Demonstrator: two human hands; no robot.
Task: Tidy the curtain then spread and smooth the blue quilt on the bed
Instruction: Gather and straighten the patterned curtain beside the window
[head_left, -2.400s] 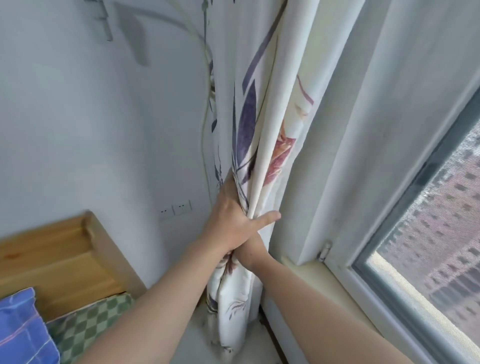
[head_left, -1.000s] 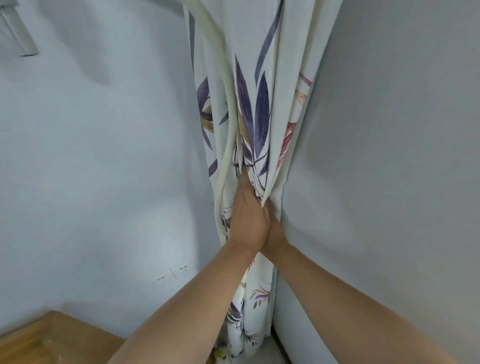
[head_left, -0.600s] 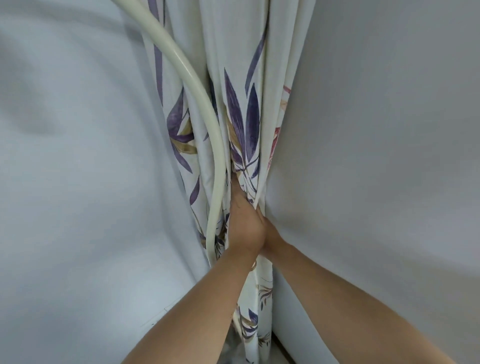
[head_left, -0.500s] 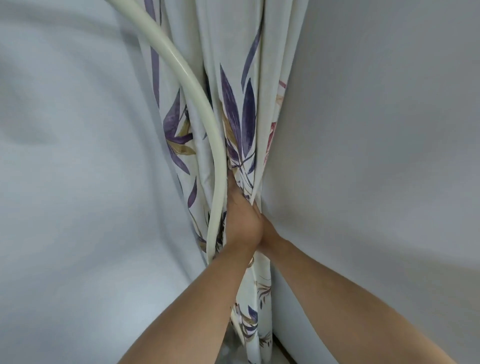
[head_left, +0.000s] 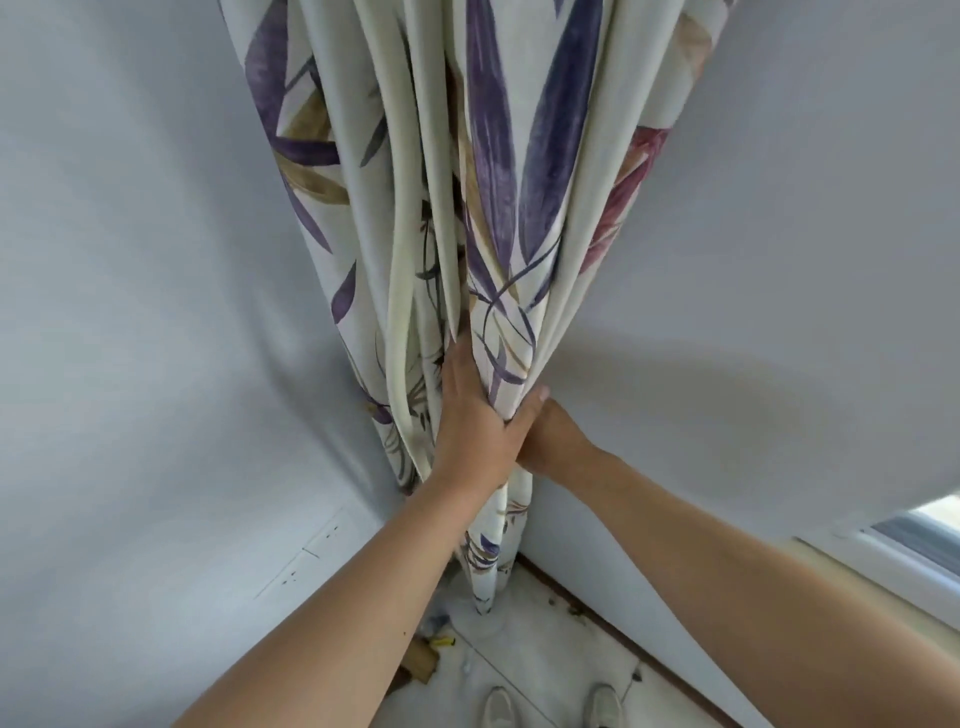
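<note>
Head view: both my hands gather the leaf-print curtain (head_left: 493, 218) in the corner of the room.

My left hand (head_left: 475, 426) wraps the bunched folds, fingers tucked behind the cloth and thumb across the front. My right hand (head_left: 550, 441) presses in from the right edge of the bundle, mostly hidden, so I cannot tell its grip. A cream hose (head_left: 402, 291) hangs among the folds.

curtain (head_left: 483, 208) | leaf-print, cream | bunched, hanging in wall corner
</note>
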